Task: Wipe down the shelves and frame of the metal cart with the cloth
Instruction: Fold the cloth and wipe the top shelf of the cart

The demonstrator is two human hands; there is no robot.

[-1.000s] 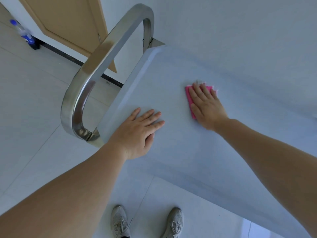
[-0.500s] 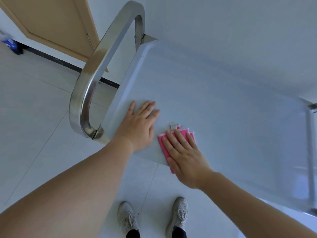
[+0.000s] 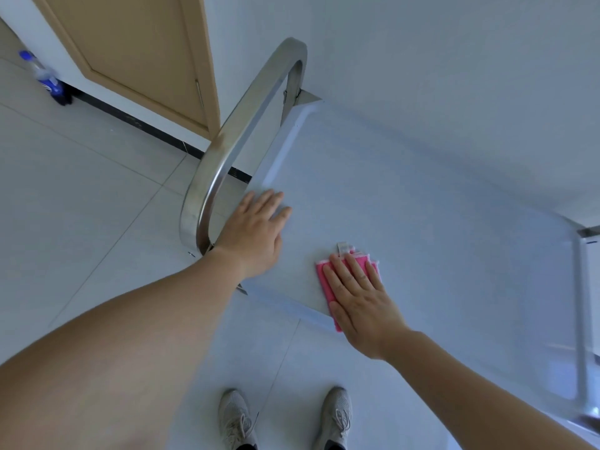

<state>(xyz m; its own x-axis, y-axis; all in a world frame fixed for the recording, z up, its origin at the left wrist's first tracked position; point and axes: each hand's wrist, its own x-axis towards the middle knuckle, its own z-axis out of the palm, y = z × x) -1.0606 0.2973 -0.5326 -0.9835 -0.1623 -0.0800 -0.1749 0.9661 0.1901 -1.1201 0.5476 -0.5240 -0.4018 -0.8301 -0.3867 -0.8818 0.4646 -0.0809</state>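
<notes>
The metal cart's top shelf (image 3: 422, 196) fills the middle and right of the head view, with a curved steel handle (image 3: 233, 141) arching over its left end. A folded pink cloth (image 3: 328, 287) lies at the shelf's near edge, partly hanging over it. My right hand (image 3: 360, 297) presses flat on the cloth with straight fingers. My left hand (image 3: 256, 232) rests flat on the shelf's near left corner, just beside the handle's base.
A wooden door (image 3: 136, 50) and a white wall stand behind the cart. A blue-capped bottle (image 3: 45, 76) sits on the tiled floor at the far left. My shoes (image 3: 334, 417) are on the floor just below the shelf's near edge.
My right hand has drawn the cloth from the shelf's far side back to its near edge, then a little rightward. My left hand has stayed flat near the handle corner.
</notes>
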